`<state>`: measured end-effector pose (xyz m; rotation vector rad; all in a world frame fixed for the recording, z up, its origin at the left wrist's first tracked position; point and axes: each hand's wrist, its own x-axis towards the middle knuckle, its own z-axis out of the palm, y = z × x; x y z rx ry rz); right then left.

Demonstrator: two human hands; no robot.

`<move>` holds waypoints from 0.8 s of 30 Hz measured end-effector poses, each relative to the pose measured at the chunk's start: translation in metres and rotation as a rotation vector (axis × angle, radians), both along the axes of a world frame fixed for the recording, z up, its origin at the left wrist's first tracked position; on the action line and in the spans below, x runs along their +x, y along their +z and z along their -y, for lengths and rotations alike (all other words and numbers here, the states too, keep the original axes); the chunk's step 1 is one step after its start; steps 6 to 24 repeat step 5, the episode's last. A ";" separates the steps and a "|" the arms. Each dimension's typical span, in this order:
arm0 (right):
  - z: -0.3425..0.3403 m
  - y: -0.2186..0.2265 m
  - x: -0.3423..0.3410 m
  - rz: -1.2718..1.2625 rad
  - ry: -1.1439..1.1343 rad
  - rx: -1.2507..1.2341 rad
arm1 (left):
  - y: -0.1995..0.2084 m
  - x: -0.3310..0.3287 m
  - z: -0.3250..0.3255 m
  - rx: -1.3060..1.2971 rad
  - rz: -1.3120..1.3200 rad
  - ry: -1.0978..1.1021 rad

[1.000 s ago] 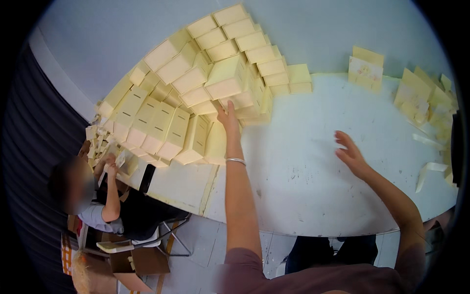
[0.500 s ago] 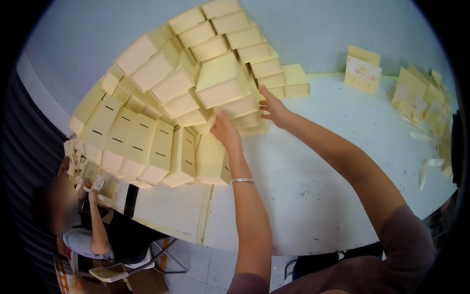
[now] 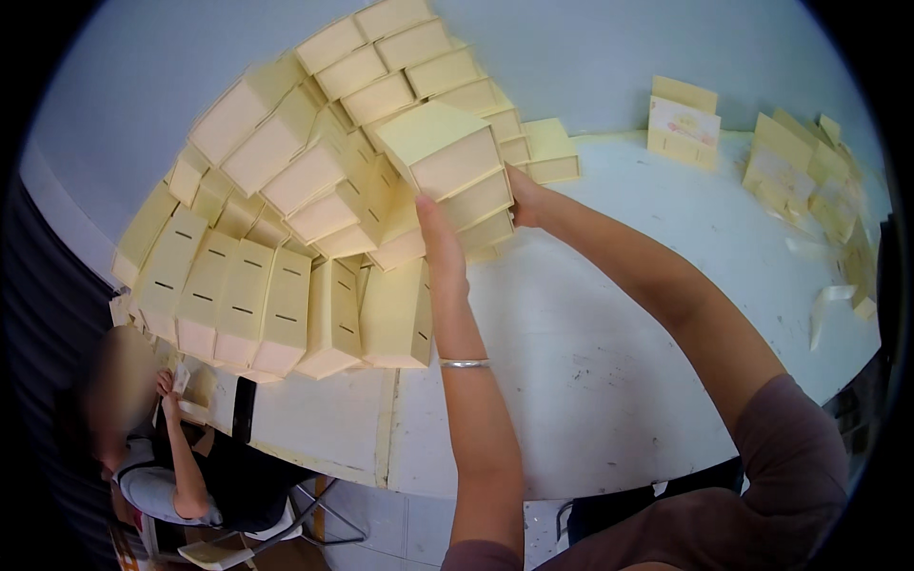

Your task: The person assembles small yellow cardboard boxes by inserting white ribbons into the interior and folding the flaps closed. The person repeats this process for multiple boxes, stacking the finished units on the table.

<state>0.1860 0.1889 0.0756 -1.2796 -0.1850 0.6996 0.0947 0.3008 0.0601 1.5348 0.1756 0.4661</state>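
Note:
A short stack of cream cardboard boxes (image 3: 473, 198) stands at the near right end of a large pile of like boxes, turned at an angle to its neighbours. My left hand (image 3: 441, 233) presses on the stack's near left side, the thumb up along the edge below the top box (image 3: 446, 143). On the stack's right side my right hand (image 3: 526, 198) grips the lower boxes, its fingers partly hidden behind them. Left of my left wrist, several upright boxes with dark slots (image 3: 286, 305) stand in a row.
The big pile (image 3: 381, 57) leans back toward the wall. On the right of the white table (image 3: 609, 381) stand a folded card piece (image 3: 684, 124) and a cluster of card pieces (image 3: 790, 171). At lower left a seated person (image 3: 181, 466) handles small pieces beside a dark flat object (image 3: 245, 409).
Both hands have closed in on the stack's sides, and its boxes have turned against the pile. The whole scene has shifted slightly left. The seated person's hands have moved a little.

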 end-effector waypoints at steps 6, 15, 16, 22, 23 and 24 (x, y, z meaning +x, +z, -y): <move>0.059 -0.017 -0.014 0.284 0.037 0.247 | 0.040 -0.035 0.039 0.070 -0.323 -0.267; 0.059 -0.017 -0.014 0.284 0.037 0.247 | 0.040 -0.035 0.039 0.070 -0.323 -0.267; 0.059 -0.017 -0.014 0.284 0.037 0.247 | 0.040 -0.035 0.039 0.070 -0.323 -0.267; 0.059 -0.017 -0.014 0.284 0.037 0.247 | 0.040 -0.035 0.039 0.070 -0.323 -0.267; 0.059 -0.017 -0.014 0.284 0.037 0.247 | 0.040 -0.035 0.039 0.070 -0.323 -0.267; 0.059 -0.017 -0.014 0.284 0.037 0.247 | 0.040 -0.035 0.039 0.070 -0.323 -0.267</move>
